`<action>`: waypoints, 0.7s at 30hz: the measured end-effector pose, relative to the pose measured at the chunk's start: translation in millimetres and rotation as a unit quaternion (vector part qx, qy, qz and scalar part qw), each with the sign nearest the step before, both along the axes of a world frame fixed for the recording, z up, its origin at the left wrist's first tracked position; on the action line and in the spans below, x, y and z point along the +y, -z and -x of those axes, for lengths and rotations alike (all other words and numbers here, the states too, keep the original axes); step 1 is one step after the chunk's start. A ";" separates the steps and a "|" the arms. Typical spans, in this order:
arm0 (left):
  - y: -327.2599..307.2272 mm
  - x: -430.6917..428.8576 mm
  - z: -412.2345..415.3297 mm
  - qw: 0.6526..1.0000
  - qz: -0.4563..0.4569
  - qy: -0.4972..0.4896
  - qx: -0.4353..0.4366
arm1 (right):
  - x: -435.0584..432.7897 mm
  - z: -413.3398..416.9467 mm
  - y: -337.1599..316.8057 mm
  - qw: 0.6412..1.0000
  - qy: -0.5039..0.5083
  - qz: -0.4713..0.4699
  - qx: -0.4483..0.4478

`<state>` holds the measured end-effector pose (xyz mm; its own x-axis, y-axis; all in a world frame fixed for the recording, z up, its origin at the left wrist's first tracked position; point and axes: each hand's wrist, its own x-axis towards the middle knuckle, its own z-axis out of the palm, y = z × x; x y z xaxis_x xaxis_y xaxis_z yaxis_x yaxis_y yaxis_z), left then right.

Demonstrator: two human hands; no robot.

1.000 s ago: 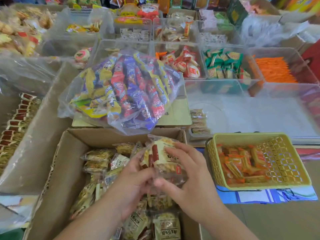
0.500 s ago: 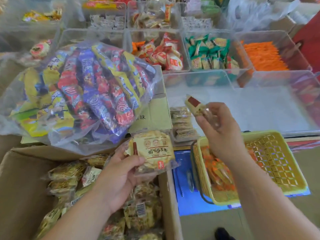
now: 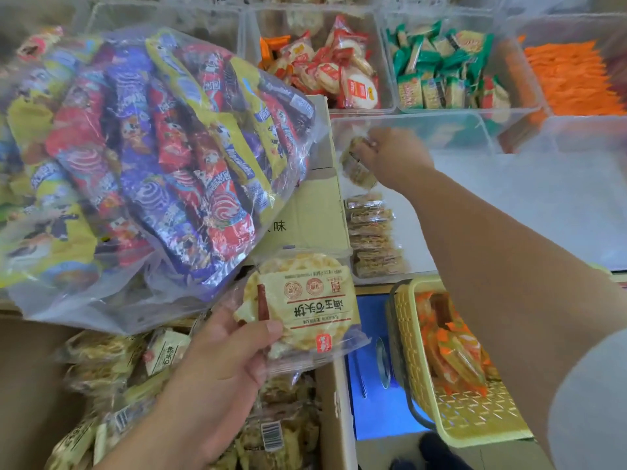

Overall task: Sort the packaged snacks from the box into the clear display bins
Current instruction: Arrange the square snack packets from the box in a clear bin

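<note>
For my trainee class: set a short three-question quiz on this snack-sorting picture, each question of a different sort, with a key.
1. Fill in: the yellow plastic lattice basket holds ____-coloured packets.
2. Where does the right hand hold its brown snack packet? A in that basket; B over the large clear plastic bin, at the end of a row of like packets; C nowhere, it holds nothing.
3. True or false: the left hand holds nothing.
Key: 1 orange; 2 B; 3 false, it grips a round pale cracker packet.
</note>
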<state>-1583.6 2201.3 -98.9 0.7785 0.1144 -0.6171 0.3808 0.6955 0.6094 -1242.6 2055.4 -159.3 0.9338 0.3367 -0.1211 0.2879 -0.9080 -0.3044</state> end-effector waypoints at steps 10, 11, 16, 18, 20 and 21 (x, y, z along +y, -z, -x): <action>-3.0 1.8 0.6 1.000 0.009 -0.006 0.019 | -0.1 -24.1 1.8 0.999 -0.051 0.018 -0.005; -3.0 1.8 0.3 1.000 0.008 -0.007 0.020 | 1.0 -20.0 10.8 0.995 -0.085 0.054 0.005; -2.1 1.2 0.4 0.999 -0.007 -0.011 0.043 | -1.0 3.4 54.3 0.972 -0.134 0.111 0.156; -1.1 1.9 1.8 0.998 -0.014 -0.017 0.053 | -1.2 2.2 57.4 0.969 -0.125 0.095 0.191; 0.5 2.5 2.6 0.998 -0.011 -0.018 0.057 | -1.2 -4.1 52.2 0.962 -0.120 0.109 0.221; 0.7 2.4 2.6 0.998 -0.010 -0.017 0.058 | -1.8 -7.3 48.3 0.956 -0.116 0.117 0.241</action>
<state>-1586.2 2203.7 -99.7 0.6976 0.1540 -0.6997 0.4251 0.6972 0.5773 -1235.3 2053.6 -207.6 0.6533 0.4396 -0.6164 0.3675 -0.8959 -0.2494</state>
